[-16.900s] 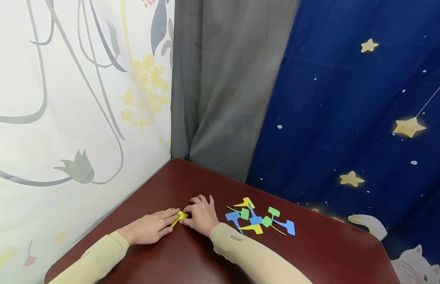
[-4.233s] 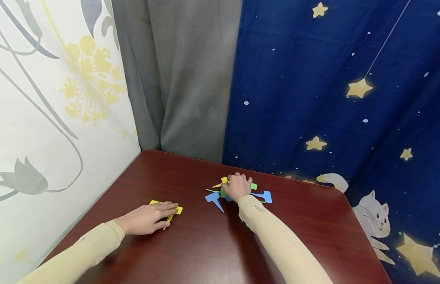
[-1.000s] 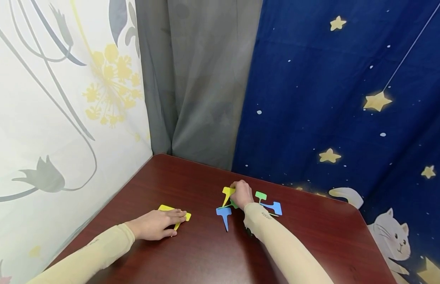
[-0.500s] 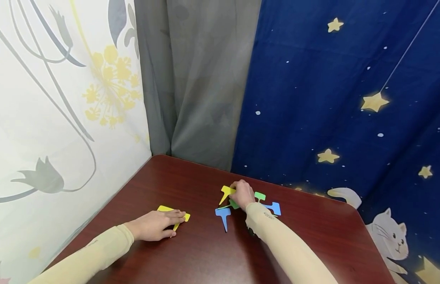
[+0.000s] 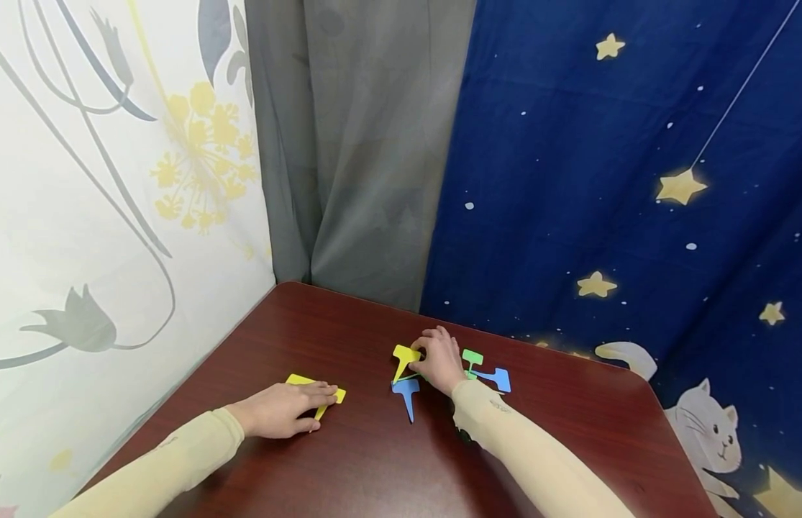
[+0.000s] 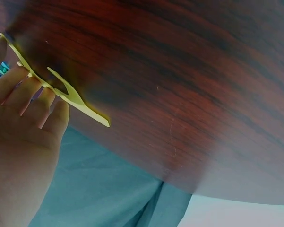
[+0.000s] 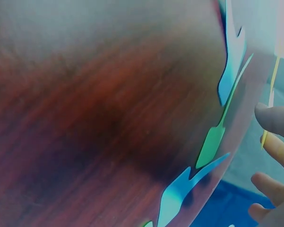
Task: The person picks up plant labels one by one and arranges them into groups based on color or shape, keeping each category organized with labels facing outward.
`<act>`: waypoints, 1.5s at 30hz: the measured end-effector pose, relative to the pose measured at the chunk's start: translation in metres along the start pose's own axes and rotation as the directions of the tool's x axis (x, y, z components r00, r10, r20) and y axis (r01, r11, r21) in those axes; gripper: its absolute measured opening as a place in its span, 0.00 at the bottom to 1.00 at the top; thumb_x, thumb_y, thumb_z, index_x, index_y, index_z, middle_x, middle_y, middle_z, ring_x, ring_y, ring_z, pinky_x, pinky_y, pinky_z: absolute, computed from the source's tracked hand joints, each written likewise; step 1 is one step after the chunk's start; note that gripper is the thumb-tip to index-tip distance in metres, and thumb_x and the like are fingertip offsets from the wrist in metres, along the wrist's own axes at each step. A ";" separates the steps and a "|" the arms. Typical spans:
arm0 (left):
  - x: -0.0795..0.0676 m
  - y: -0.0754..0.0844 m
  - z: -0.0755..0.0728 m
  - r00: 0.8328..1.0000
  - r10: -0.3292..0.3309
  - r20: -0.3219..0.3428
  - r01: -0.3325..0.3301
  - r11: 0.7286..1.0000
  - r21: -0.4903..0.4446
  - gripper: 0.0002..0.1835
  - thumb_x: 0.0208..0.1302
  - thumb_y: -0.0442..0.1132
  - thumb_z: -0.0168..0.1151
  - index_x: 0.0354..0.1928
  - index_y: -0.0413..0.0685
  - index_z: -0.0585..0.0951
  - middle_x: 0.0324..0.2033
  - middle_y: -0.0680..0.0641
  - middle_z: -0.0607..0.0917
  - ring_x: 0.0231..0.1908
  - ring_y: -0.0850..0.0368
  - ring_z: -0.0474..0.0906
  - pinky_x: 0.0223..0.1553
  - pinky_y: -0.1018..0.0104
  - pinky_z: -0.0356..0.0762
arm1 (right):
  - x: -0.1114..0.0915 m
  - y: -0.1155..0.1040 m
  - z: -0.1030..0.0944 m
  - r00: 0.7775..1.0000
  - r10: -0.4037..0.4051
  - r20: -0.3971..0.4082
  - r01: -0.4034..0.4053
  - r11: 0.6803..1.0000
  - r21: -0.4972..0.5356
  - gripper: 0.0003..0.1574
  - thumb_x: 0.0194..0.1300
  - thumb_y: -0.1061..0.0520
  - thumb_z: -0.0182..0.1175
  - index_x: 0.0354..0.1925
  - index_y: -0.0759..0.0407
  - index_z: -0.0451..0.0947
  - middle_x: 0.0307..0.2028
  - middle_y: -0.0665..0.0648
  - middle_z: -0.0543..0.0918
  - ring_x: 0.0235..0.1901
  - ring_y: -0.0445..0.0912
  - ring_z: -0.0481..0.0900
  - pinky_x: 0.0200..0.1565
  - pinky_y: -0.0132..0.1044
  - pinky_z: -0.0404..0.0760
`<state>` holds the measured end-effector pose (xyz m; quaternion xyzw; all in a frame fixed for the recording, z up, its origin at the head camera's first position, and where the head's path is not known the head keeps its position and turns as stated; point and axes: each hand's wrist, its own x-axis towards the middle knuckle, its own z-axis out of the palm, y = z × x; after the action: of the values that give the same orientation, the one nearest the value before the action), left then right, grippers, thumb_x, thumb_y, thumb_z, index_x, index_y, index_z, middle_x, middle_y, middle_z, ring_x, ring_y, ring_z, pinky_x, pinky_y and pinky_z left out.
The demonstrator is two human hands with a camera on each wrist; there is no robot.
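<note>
My left hand (image 5: 280, 411) rests flat, fingers straight, on yellow T-shaped plant labels (image 5: 300, 379) at the table's left; the left wrist view shows its fingertips against a yellow label (image 6: 87, 109). Further right, my right hand (image 5: 441, 362) pinches another yellow plant label (image 5: 403, 357) between thumb and forefinger. That label (image 7: 274, 73) is off the table in the right wrist view. Just in front of it lies a blue plant label (image 5: 408, 393). Beyond the right hand are a green label (image 5: 472, 357) and a blue label (image 5: 501, 379). The hand partly hides others of the pile.
The dark red-brown table (image 5: 375, 467) has its far edge against a grey curtain (image 5: 368, 180) and a blue star-patterned curtain (image 5: 536, 216). A white patterned curtain (image 5: 116, 216) borders the left side.
Over the last second the right hand draws the yellow label slightly left and nearer, off the pile. The left hand stays put. Earlier, both hands were at a yellow label on the left.
</note>
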<state>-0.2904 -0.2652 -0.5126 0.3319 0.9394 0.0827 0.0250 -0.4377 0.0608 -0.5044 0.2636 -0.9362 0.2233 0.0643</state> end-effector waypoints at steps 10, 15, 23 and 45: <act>0.001 -0.001 -0.001 0.999 -0.044 0.028 0.044 0.999 -0.021 0.27 0.72 0.50 0.61 0.70 0.50 0.75 0.70 0.50 0.71 0.71 0.51 0.65 0.65 0.51 0.70 | -0.022 -0.025 0.004 0.998 -0.066 0.014 0.066 0.997 0.037 0.20 0.57 0.47 0.77 0.47 0.51 0.87 0.66 0.59 0.73 0.70 0.61 0.61 0.66 0.69 0.57; 0.002 0.000 0.000 0.999 -0.046 0.026 0.047 0.999 -0.019 0.27 0.72 0.49 0.61 0.69 0.50 0.76 0.70 0.50 0.72 0.71 0.50 0.65 0.64 0.50 0.70 | -0.030 -0.038 0.009 0.996 -0.087 0.024 0.086 0.996 0.021 0.21 0.56 0.44 0.77 0.46 0.49 0.88 0.65 0.57 0.74 0.67 0.56 0.65 0.65 0.67 0.61; 0.002 0.000 0.002 0.999 -0.048 0.017 0.048 0.999 -0.018 0.26 0.72 0.49 0.62 0.69 0.51 0.76 0.70 0.51 0.72 0.70 0.51 0.66 0.63 0.50 0.72 | -0.040 -0.057 0.020 0.993 -0.111 0.033 0.111 0.994 0.004 0.19 0.58 0.43 0.75 0.45 0.47 0.87 0.63 0.57 0.76 0.64 0.54 0.67 0.62 0.63 0.66; 0.003 -0.001 0.000 0.999 -0.036 -0.001 0.036 0.999 -0.001 0.26 0.71 0.49 0.63 0.68 0.51 0.77 0.69 0.50 0.73 0.69 0.52 0.67 0.62 0.51 0.73 | -0.049 -0.092 0.046 0.990 -0.107 0.091 0.119 0.983 -0.139 0.14 0.58 0.41 0.74 0.40 0.45 0.88 0.57 0.53 0.78 0.61 0.54 0.68 0.63 0.70 0.62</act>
<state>-0.2933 -0.2640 -0.5127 0.3149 0.9451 0.0831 0.0261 -0.3477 -0.0072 -0.5223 0.3199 -0.9353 0.1399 0.0569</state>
